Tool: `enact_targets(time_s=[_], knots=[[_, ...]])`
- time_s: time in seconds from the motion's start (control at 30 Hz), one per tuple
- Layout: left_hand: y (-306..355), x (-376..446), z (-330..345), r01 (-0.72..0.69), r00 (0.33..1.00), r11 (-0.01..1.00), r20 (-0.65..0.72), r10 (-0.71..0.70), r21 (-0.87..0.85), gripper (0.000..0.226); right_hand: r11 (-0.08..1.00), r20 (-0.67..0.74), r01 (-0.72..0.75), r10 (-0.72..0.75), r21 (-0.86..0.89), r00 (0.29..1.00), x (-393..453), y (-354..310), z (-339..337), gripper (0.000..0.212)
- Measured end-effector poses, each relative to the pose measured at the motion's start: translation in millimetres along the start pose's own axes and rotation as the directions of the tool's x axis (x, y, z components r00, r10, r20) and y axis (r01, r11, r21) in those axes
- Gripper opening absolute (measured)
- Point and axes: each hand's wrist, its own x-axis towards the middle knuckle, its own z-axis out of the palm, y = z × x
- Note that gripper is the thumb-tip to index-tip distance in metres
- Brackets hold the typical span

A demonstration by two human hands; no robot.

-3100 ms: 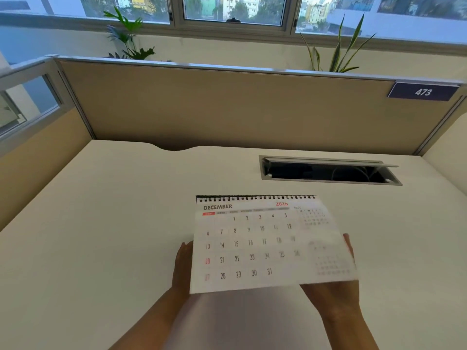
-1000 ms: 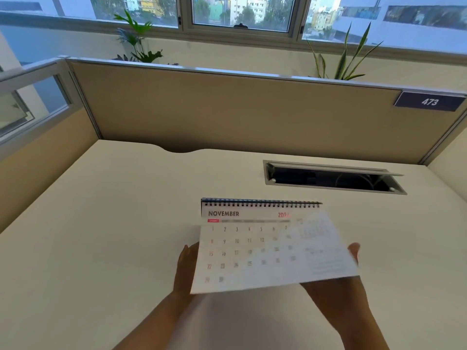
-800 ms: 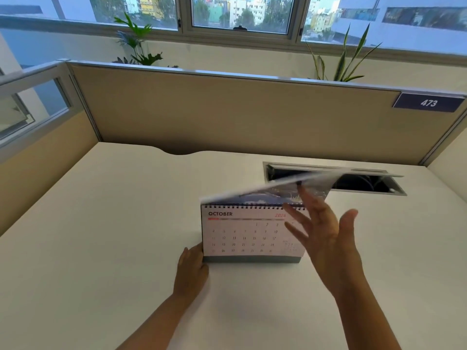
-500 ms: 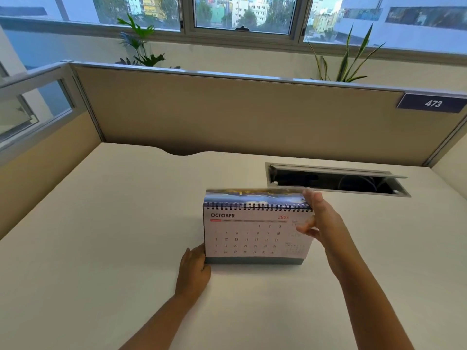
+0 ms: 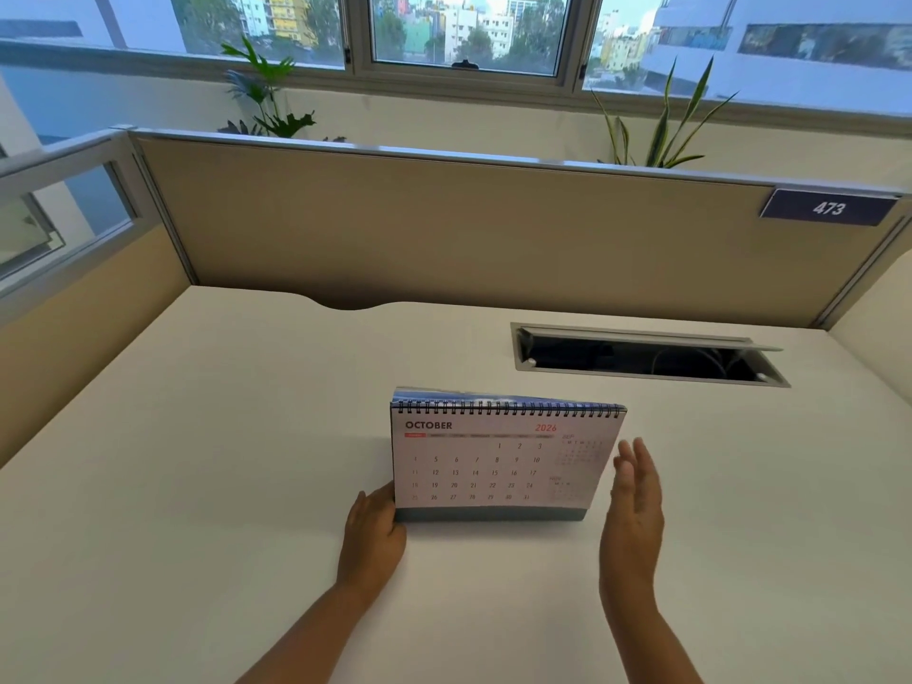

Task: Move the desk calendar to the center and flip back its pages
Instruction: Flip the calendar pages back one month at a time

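Observation:
A spiral-bound desk calendar [image 5: 493, 466] stands upright on the white desk [image 5: 222, 461], near its middle, with the OCTOBER 2026 page facing me. My left hand [image 5: 372, 528] grips its lower left corner at the grey base. My right hand [image 5: 634, 501] hovers just off the calendar's right edge, fingers straight and together, holding nothing and not touching the page. The pages flipped over lie behind the spiral, mostly hidden.
An open cable tray slot [image 5: 646, 355] is cut into the desk behind and right of the calendar. Beige partition panels [image 5: 444, 224] wall the desk at the back and sides, with a "473" plate [image 5: 829, 208]. Plants and windows stand beyond.
The December and November pages were flipped over the spiral, leaving October showing. My right hand let go at the top edge and dropped to the calendar's right side. My left hand stayed at the base.

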Motion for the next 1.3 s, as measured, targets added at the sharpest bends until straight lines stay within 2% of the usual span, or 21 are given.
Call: enact_targets(time_s=[0.1,0.2,0.57,0.67,0.77,0.87,0.93,1.0,1.03,1.1,1.2,1.27,1.3], knots=[[-1.4,0.5,0.7,-0.004,1.000,1.000,0.003,0.004,0.016,0.055,0.969,0.032,-0.227,0.231,-0.097,0.972,-3.5,20.4,-2.2,0.049],[-1.9,0.4,0.8,-0.004,1.000,1.000,0.003,0.004,0.017,0.053,0.930,0.070,-0.324,0.340,-0.174,0.938,-11.1,30.5,-3.7,0.056],[1.6,-1.8,0.6,0.050,0.999,0.999,0.006,-0.050,0.000,0.049,0.925,0.067,-0.251,0.280,-0.285,0.958,-24.5,26.7,-10.9,0.053],[-1.2,-1.6,1.3,0.052,0.999,0.999,0.010,-0.052,0.004,0.050,0.935,0.054,-0.217,0.241,-0.280,0.969,-29.7,23.6,-14.0,0.045],[0.9,-0.1,0.7,0.064,0.998,0.997,0.016,-0.063,-0.039,0.044,0.967,0.039,-0.207,0.215,-0.150,0.976,-35.5,13.2,-19.6,0.039],[7.9,-4.4,0.5,0.077,0.995,0.993,-0.050,-0.082,-0.089,0.025,0.923,0.107,-0.381,0.373,0.063,0.922,-32.0,3.5,-26.0,0.056],[5.5,-6.7,0.7,0.088,0.995,0.991,-0.031,-0.091,-0.103,0.028,0.802,0.268,-0.539,0.477,0.258,0.837,-28.7,-2.3,-28.8,0.069],[-1.6,-6.0,-0.1,0.150,0.989,0.971,0.016,-0.149,-0.187,0.033,0.627,0.418,-0.641,0.489,0.443,0.766,-25.3,-9.6,-26.2,0.076],[-4.1,-5.4,-1.3,0.206,0.979,0.951,0.055,-0.198,-0.230,0.036,0.562,0.475,-0.654,0.452,0.506,0.755,-23.3,-14.5,-23.9,0.075],[-8.6,-3.0,-1.4,0.228,0.973,0.952,0.088,-0.214,-0.204,0.047,0.521,0.534,-0.614,0.317,0.592,0.784,-16.8,-25.3,-18.2,0.067],[-3.9,-0.8,1.1,0.090,0.996,0.993,-0.007,-0.091,-0.081,0.050,0.479,0.572,-0.553,0.123,0.682,0.811,-3.7,-46.1,-6.1,0.045],[-0.8,-0.1,2.4,0.030,0.999,1.000,0.012,-0.030,-0.002,0.045,0.461,0.611,-0.565,0.062,0.684,0.790,7.5,-61.0,1.6,0.048],[1.1,-0.2,1.5,0.019,1.000,1.000,0.015,-0.019,0.009,0.047,0.490,0.622,-0.563,0.054,0.665,0.781,13.0,-69.6,5.8,0.051]])
